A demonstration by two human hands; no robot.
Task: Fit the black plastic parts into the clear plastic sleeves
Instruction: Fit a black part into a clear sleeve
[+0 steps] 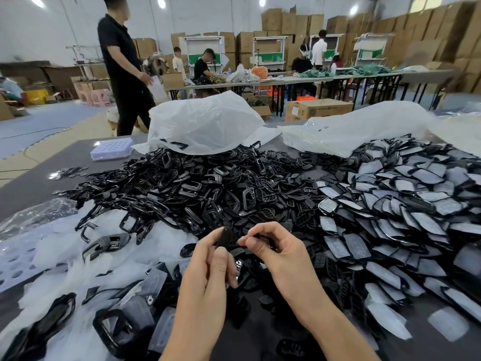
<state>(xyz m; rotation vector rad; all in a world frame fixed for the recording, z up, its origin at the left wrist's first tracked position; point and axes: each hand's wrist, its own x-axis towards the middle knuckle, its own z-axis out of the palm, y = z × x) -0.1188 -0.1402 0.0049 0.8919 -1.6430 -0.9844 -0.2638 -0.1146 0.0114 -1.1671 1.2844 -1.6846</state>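
Black part (224, 237) pinched in left hand (208, 267), black piece (261, 236) pinched in right hand (278, 248)

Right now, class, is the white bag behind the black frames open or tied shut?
Open: the white bag gapes at its mouth over the black frames; one frame lies just inside.

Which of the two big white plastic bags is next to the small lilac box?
The puffed-up white plastic bag at far centre: the lilac plastic box lies just left of it. The flatter bag is far right.
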